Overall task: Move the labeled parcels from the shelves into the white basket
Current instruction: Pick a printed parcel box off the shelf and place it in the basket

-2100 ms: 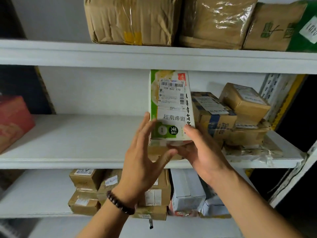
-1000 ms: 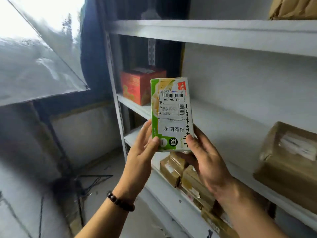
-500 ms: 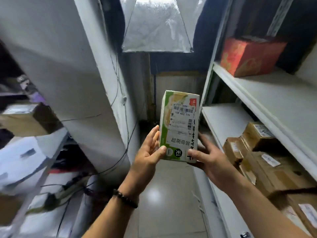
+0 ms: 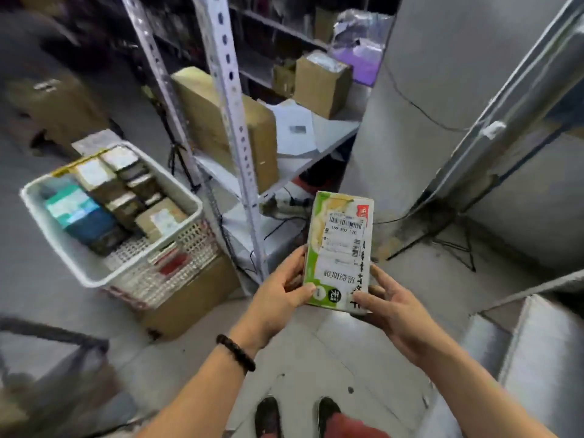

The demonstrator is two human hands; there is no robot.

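Observation:
I hold a green and white labeled parcel point(image 4: 339, 248) upright in front of me, its barcode label facing me. My left hand point(image 4: 278, 295) grips its lower left edge with the thumb on the front. My right hand point(image 4: 388, 301) grips the lower right corner, fingers curled behind it. The white basket point(image 4: 186, 197) stands to the left on a brown carton point(image 4: 189, 298), well apart from the parcel. Several labeled parcels point(image 4: 104, 197) lie inside the basket.
A perforated metal shelf post point(image 4: 234, 115) rises between the basket and the parcel. Behind it a large brown box point(image 4: 221, 121) and smaller cartons point(image 4: 319, 80) sit on shelves. A grey wall panel point(image 4: 426, 90) stands at right. Cables run over the floor. My shoes point(image 4: 297, 415) show below.
The view has swung from the shelves down and left to the floor. The basket has come into sight. Both hands keep the same hold on the parcel.

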